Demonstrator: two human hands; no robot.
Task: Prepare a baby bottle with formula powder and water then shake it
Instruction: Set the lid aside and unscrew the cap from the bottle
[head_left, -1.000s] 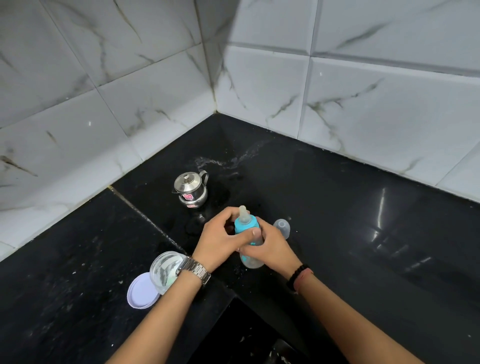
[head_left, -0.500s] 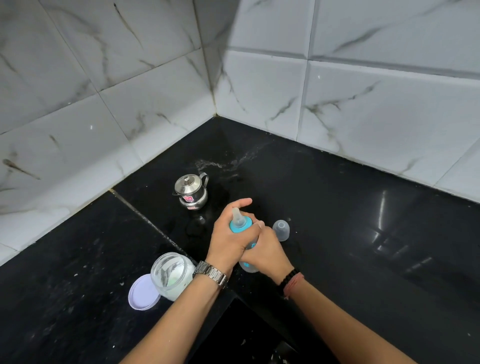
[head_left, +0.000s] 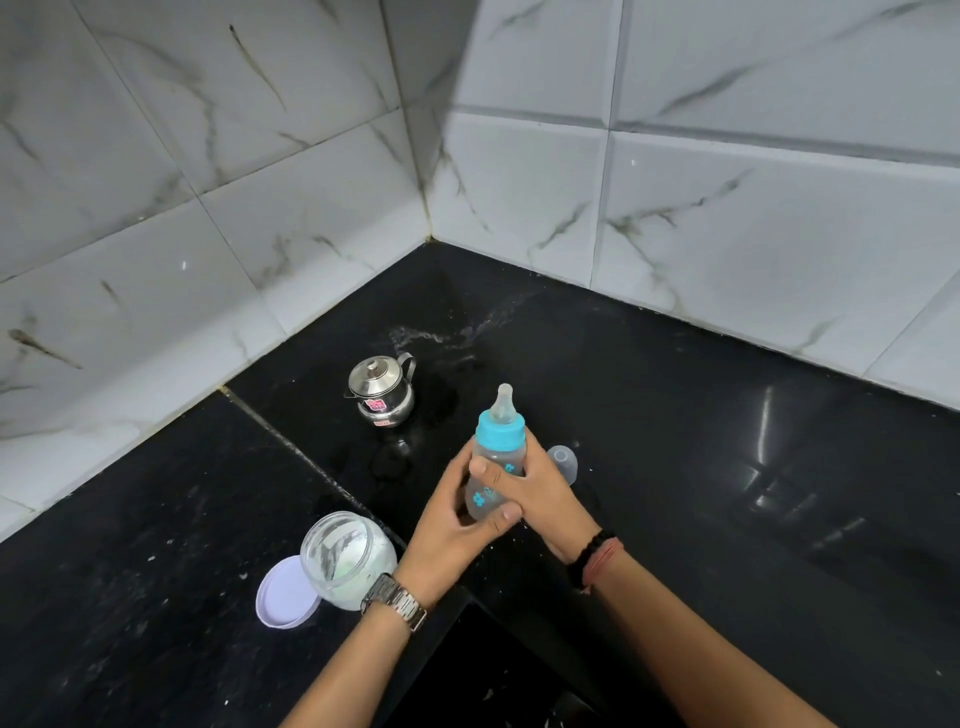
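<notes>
Baby bottle (head_left: 492, 470) upright, teat on, clasped by left hand (head_left: 451, 525) and right hand (head_left: 540, 493), powder jar (head_left: 347, 558) uncapped

Two bare forearms without sleeves. The left wrist wears a silver metal watch (head_left: 395, 603) with a linked band. The right wrist wears a black beaded bracelet (head_left: 586, 553) beside a reddish-orange thread band (head_left: 601, 564).

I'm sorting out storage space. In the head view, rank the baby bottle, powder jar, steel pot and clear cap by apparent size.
1. Baby bottle
2. Powder jar, though it sits nearer the camera, so that's unsure
3. Steel pot
4. Clear cap
</notes>
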